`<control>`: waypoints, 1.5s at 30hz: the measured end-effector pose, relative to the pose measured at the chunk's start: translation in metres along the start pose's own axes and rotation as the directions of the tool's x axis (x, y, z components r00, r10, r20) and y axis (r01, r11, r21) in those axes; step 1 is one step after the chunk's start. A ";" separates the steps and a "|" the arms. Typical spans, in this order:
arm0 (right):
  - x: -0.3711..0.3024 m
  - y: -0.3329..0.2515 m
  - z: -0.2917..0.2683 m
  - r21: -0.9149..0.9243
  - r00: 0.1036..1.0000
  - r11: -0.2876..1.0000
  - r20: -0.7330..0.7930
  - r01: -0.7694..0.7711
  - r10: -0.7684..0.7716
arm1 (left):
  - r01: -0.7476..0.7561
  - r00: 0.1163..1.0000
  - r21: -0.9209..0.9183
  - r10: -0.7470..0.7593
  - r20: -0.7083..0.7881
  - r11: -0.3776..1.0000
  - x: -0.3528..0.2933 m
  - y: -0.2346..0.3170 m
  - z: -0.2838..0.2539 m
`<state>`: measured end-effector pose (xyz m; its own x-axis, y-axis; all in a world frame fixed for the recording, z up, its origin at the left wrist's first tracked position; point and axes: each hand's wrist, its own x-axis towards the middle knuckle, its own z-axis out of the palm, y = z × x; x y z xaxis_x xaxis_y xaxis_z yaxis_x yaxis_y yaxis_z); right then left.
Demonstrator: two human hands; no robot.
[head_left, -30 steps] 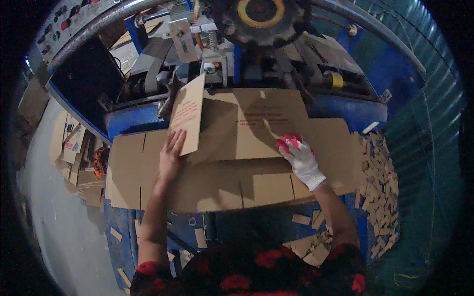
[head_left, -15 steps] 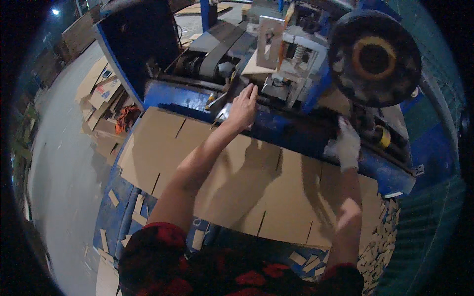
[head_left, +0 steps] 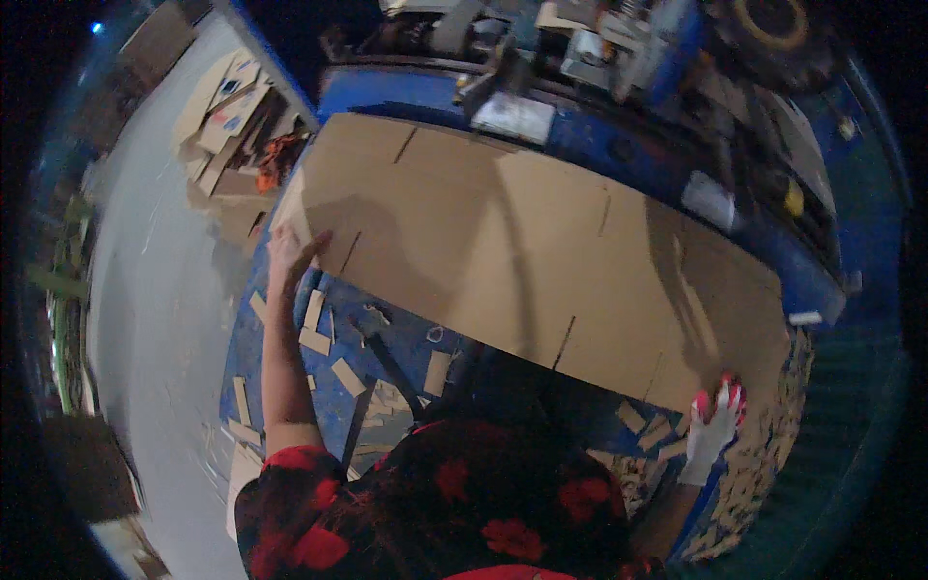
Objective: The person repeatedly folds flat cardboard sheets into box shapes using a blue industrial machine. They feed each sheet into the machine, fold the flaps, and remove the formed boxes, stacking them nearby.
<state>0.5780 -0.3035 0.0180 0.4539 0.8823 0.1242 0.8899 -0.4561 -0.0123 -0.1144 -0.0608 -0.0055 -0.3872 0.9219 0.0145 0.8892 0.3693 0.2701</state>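
Observation:
A broad brown cardboard sheet (head_left: 435, 222) with several dark slits lies in front of me, its far edge along the blue machine (head_left: 387, 94). My bare left hand (head_left: 290, 253) is at the sheet's near left corner, thumb and fingers apart, the thumb over the board. At the near right corner is my right hand (head_left: 713, 425), in a white glove with red on the fingers. Its fingers are spread against the sheet's edge. Neither hand visibly grips the board.
Small cardboard offcuts (head_left: 348, 377) litter the blue surface nearer me, and many more are heaped (head_left: 764, 483) at the right. A pile of cardboard scraps (head_left: 232, 126) stands on the grey floor (head_left: 155, 290) at the left. A dark round wheel (head_left: 778, 48) is at the upper right.
Both hands have drawn back from the machine to the sheet's near corners, the left one leftward, the right one toward me. My view has tipped downward, so the machine appears higher.

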 end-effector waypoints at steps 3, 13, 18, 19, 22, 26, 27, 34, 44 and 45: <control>-0.025 0.016 0.012 0.023 0.974 0.990 -0.181 -0.136 0.138 | -0.021 1.000 0.137 0.022 -0.006 0.990 -0.002 -0.019 0.002; -0.023 0.070 0.069 0.991 0.647 0.011 0.080 -0.136 0.758 | -0.224 0.883 0.122 0.254 -0.394 0.967 0.014 -0.034 -0.021; -0.018 0.024 0.007 0.976 0.457 0.211 -0.166 -0.050 0.874 | -0.067 0.996 -0.997 -0.058 -0.066 -0.027 0.008 -0.015 0.003; -0.017 0.013 -0.004 0.983 0.536 0.141 -0.181 0.115 0.825 | 0.137 0.990 -0.979 0.043 0.132 -0.149 0.009 -0.010 0.010; -0.009 -0.032 -0.009 0.902 0.738 -0.261 -0.089 0.345 0.669 | 0.307 0.947 -0.893 0.201 0.252 -0.328 -0.002 0.018 0.042; -0.016 -0.067 -0.010 0.974 0.817 -0.202 0.032 0.103 0.575 | 0.277 0.939 -0.907 0.289 0.186 -0.316 -0.031 0.041 0.027; -0.021 -0.072 -0.015 0.986 0.795 -0.159 0.064 0.041 0.603 | 0.215 0.942 -0.975 0.276 0.192 -0.053 -0.041 0.045 0.016; -0.058 -0.119 -0.052 0.219 0.726 0.731 0.117 0.647 -0.678 | -0.439 0.820 -0.748 0.561 -0.109 0.497 -0.128 0.103 0.020; 0.048 -0.115 -0.033 -0.072 0.666 0.685 -0.182 0.725 -0.723 | -0.842 0.495 -0.389 0.820 -0.287 0.373 -0.088 0.210 0.024; 0.068 -0.120 -0.025 -0.041 0.684 0.703 -0.195 0.710 -0.703 | -0.869 0.478 -0.300 0.826 -0.299 0.394 -0.077 0.222 0.028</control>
<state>0.5011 -0.1918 0.0523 -0.3235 0.9016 0.2872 0.9460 0.3010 0.1206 0.1191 -0.0464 0.0267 0.4765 0.7103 0.5181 0.6139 -0.6906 0.3823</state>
